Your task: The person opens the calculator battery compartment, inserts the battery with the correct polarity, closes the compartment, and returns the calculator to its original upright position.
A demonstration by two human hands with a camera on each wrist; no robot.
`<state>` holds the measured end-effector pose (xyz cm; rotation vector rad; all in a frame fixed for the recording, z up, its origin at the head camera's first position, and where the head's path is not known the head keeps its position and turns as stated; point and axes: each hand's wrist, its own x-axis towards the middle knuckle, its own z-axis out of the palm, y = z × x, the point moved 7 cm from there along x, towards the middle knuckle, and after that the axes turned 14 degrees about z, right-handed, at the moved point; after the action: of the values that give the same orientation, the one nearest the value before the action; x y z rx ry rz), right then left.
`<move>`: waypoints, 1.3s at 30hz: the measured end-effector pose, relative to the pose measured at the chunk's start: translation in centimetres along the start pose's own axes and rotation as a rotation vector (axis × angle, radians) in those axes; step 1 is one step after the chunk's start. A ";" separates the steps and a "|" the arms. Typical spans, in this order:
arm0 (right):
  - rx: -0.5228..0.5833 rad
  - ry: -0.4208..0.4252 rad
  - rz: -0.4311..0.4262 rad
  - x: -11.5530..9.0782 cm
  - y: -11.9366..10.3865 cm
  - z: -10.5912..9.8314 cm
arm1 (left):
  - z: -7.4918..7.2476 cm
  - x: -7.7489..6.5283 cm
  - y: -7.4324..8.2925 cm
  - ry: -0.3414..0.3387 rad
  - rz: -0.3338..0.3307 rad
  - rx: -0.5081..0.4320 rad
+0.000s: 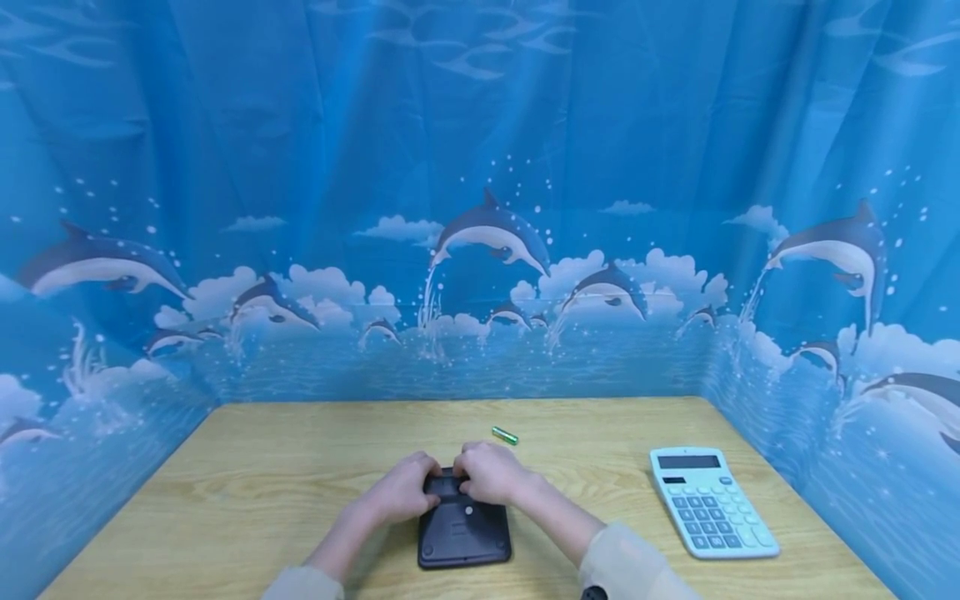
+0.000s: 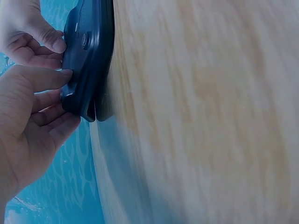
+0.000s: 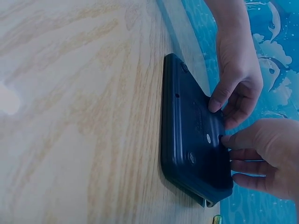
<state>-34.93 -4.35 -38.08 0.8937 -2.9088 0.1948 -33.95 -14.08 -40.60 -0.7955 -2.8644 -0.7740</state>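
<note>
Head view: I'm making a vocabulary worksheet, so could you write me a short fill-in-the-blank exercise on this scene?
1. On the table, a light blue ____ lies to the right of the dark device.
2. Of the left hand and right hand, the small green cylinder lies nearer the ____.
3. The blue curtain is printed with leaping ____.

Missing words: calculator; right hand; dolphins.

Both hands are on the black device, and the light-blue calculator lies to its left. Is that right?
The side is wrong: the head view shows the light-blue calculator lying to the right of the black device. The rest holds.
</note>
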 end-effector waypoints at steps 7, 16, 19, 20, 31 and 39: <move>-0.004 -0.003 0.019 -0.2 -0.2 0.2 | 0.0 -0.1 0.1 0.006 0.025 -0.018; -0.021 0.010 0.010 -0.2 -0.2 0.3 | -0.1 -0.1 0.2 0.008 0.024 -0.017; -0.035 0.026 -0.010 -0.3 -0.2 0.4 | 0.0 -0.1 0.2 0.008 0.021 -0.016; -0.040 0.031 -0.018 -0.3 -0.3 0.4 | 0.0 -0.1 0.1 0.006 0.019 -0.013; -0.073 0.065 -0.111 -1.1 -0.4 0.3 | 0.0 -0.1 0.2 0.010 0.031 -0.020; -0.047 0.081 -0.119 -1.6 -0.1 -0.2 | -0.2 0.1 0.3 -0.006 0.075 0.009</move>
<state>-33.56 -3.51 -38.11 1.0223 -2.7643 0.1486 -33.91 -13.95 -40.28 -0.8997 -2.8227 -0.7502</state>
